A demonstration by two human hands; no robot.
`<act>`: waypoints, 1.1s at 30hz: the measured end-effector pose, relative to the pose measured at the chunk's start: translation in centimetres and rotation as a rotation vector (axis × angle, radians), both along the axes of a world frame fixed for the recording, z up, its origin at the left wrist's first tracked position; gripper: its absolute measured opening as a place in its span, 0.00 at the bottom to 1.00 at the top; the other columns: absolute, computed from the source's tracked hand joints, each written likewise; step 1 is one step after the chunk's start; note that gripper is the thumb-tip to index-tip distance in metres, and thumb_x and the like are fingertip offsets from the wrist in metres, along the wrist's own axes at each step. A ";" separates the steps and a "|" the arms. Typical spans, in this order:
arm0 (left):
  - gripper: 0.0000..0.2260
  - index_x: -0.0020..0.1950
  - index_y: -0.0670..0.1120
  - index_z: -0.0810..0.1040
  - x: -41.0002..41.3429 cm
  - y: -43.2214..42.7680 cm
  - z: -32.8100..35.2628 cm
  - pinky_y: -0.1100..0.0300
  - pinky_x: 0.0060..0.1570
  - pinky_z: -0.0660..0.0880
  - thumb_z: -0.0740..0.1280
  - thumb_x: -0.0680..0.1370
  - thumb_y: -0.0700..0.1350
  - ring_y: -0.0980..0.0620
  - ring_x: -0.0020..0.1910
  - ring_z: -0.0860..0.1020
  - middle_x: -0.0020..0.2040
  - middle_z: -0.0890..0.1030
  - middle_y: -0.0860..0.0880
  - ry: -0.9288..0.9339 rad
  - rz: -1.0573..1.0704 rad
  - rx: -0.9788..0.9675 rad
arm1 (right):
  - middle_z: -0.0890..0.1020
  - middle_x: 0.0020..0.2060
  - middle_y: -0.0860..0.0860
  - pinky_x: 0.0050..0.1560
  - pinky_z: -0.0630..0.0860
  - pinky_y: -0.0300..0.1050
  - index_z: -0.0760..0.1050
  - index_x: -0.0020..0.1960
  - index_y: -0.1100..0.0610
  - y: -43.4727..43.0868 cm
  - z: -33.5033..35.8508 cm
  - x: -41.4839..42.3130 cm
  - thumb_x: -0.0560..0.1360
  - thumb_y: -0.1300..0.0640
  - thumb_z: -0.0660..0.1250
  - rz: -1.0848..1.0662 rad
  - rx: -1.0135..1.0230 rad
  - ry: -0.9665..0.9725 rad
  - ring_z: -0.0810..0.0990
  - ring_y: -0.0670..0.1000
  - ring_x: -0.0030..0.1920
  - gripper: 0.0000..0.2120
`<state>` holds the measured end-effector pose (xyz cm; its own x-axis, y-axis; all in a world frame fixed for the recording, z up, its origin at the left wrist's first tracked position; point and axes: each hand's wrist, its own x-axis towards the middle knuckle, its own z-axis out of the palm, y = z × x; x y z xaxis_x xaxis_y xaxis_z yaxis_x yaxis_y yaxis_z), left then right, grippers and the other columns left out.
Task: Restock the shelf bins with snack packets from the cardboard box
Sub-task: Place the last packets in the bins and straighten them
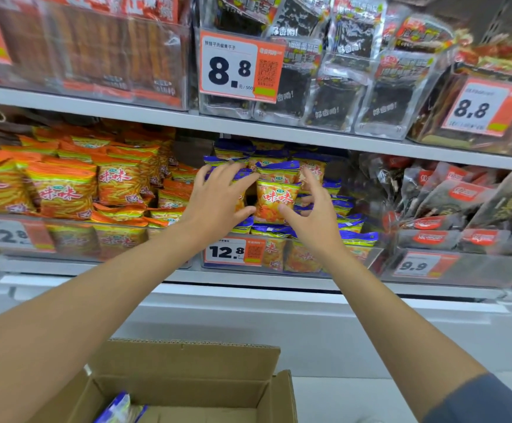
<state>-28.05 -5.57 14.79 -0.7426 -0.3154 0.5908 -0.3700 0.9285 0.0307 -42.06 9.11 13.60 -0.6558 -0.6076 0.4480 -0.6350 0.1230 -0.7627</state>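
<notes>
Left hand (218, 198): released, fingers spread flat on the blue-topped snack packets (344, 206).
Right hand (312, 216): fingers half curled, thumb touching the upright packet (274, 203); grip, cannot tell.
Snack packets: piled in clear bin (367, 257), middle shelf (248, 279), behind 12.8 tag (233, 251).
Cardboard box (187, 389): near, open, one blue packet (120, 407) inside, left.

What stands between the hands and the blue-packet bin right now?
Nothing visible does. The left hand and right hand are past the bin's clear front wall, either side of an upright blue-topped snack packet on the pile. The shelf above sits higher than both hands.
</notes>
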 end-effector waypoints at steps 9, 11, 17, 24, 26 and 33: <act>0.10 0.56 0.52 0.78 2.0 2.4 0.9 0.54 0.52 0.70 0.69 0.77 0.53 0.51 0.53 0.74 0.51 0.78 0.53 0.097 -0.029 0.163 | 0.71 0.62 0.50 0.59 0.66 0.38 0.72 0.67 0.52 1.0 1.2 3.3 0.74 0.58 0.70 -0.065 0.061 0.335 0.68 0.48 0.63 0.22; 0.05 0.50 0.53 0.77 3.6 3.2 0.3 0.57 0.44 0.72 0.69 0.77 0.51 0.53 0.46 0.74 0.44 0.77 0.55 0.093 -0.049 0.304 | 0.74 0.54 0.48 0.49 0.69 0.38 0.75 0.61 0.53 1.3 1.2 5.0 0.74 0.57 0.71 -0.042 0.074 0.316 0.72 0.46 0.52 0.16; 0.05 0.46 0.51 0.77 12.9 4.2 -5.4 0.57 0.36 0.66 0.71 0.75 0.49 0.54 0.39 0.74 0.39 0.76 0.56 -0.040 0.030 0.611 | 0.79 0.38 0.49 0.44 0.74 0.48 0.78 0.46 0.57 2.4 -2.7 11.3 0.72 0.61 0.70 0.179 0.287 0.155 0.75 0.49 0.38 0.04; 0.04 0.46 0.46 0.80 26.2 6.6 -15.8 0.71 0.37 0.67 0.73 0.74 0.44 0.63 0.34 0.73 0.37 0.77 0.55 -0.208 0.207 0.984 | 0.79 0.38 0.47 0.48 0.74 0.44 0.79 0.49 0.54 2.3 -15.3 19.2 0.73 0.60 0.70 0.463 0.712 -0.128 0.77 0.47 0.41 0.05; 0.04 0.46 0.46 0.79 27.9 6.5 -17.9 0.73 0.36 0.68 0.73 0.74 0.42 0.62 0.33 0.74 0.38 0.77 0.53 -0.184 0.261 1.078 | 0.80 0.38 0.48 0.49 0.75 0.44 0.80 0.48 0.55 1.3 -19.4 20.8 0.72 0.60 0.71 0.530 0.806 -0.174 0.77 0.47 0.40 0.06; 0.07 0.48 0.53 0.78 30.9 5.8 -22.5 0.75 0.44 0.71 0.71 0.76 0.42 0.58 0.44 0.78 0.45 0.81 0.52 -0.142 0.380 1.220 | 0.77 0.36 0.41 0.43 0.71 0.32 0.80 0.50 0.57 -0.9 -32.3 25.6 0.73 0.65 0.72 0.613 0.856 -0.568 0.74 0.35 0.35 0.08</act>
<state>2.85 0.27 -7.74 -0.5196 -0.7981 -0.3050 -0.6741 0.1635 0.7204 -16.48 8.16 -18.69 -0.1262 -0.8480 -0.5147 -0.3644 0.5222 -0.7711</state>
